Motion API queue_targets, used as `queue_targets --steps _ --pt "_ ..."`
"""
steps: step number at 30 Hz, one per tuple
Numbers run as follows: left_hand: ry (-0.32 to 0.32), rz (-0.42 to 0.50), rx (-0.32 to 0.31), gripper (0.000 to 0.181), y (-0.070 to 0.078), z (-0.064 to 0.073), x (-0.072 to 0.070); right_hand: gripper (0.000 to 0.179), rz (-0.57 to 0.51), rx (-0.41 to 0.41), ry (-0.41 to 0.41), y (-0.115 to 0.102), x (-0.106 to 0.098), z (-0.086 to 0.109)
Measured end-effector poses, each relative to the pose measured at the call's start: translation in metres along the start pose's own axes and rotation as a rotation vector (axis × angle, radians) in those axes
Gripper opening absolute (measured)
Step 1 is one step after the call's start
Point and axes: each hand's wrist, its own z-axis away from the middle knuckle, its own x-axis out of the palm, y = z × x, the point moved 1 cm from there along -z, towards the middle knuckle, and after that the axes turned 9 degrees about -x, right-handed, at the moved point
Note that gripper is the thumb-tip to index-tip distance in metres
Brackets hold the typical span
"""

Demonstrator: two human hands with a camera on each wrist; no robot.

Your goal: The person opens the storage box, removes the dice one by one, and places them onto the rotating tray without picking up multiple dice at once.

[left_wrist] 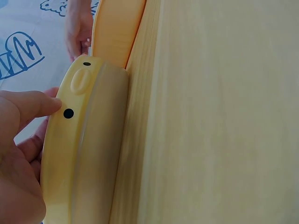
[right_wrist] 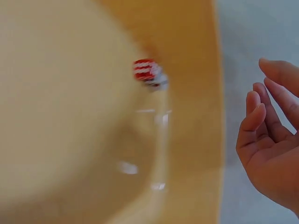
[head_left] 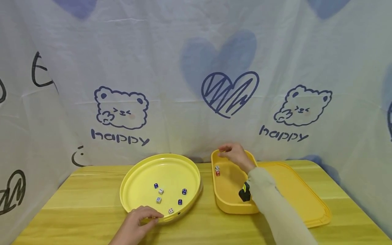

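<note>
My left hand (head_left: 137, 223) grips the near rim of a round yellow tray (head_left: 144, 166), thumb outside and fingers reaching over the edge. White dice, one of them a white die (head_left: 158, 200), and dark blue dice, among them a blue die (head_left: 184, 191), lie scattered on the tray's floor. Over the far end of a deeper yellow-orange box (head_left: 228, 208) hovers my right hand (head_left: 235, 154), fingers loosely bent and nothing between them. Inside that box, a red die (right_wrist: 144, 69) and a white die (right_wrist: 160, 82) sit together by the left wall.
A flat yellow lid (head_left: 294, 190) lies right of the box on the wood-patterned table (head_left: 70, 200). Behind everything hangs a pale printed cloth (head_left: 171, 112). A dark wrist device (head_left: 245, 192) sits on my right sleeve.
</note>
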Motion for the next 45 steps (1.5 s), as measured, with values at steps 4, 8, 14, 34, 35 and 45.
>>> queue_targets --steps 4,8,14,34,35,45 --pt "0.005 -0.001 -0.002 0.015 0.000 0.000 0.001 0.025 0.037 0.046 0.007 0.015 0.007 -0.004" --pt "0.012 -0.005 0.004 0.016 0.001 0.000 0.002 0.023 0.041 0.079 0.034 0.031 0.011 -0.002" --pt "0.037 -0.054 0.017 0.018 0.001 -0.001 0.005 0.022 0.073 0.116 0.039 0.047 0.014 0.005" --pt "0.042 -0.039 -0.014 0.018 0.003 0.001 0.001 0.022 0.204 0.081 -0.015 0.055 0.035 -0.001" --pt "0.043 -0.041 -0.015 0.018 0.003 0.001 0.001 0.021 0.210 0.084 -0.016 0.055 0.035 -0.002" --pt "0.056 -0.038 0.010 0.018 0.002 0.002 0.001 0.015 0.237 0.029 -0.022 0.048 0.038 0.002"
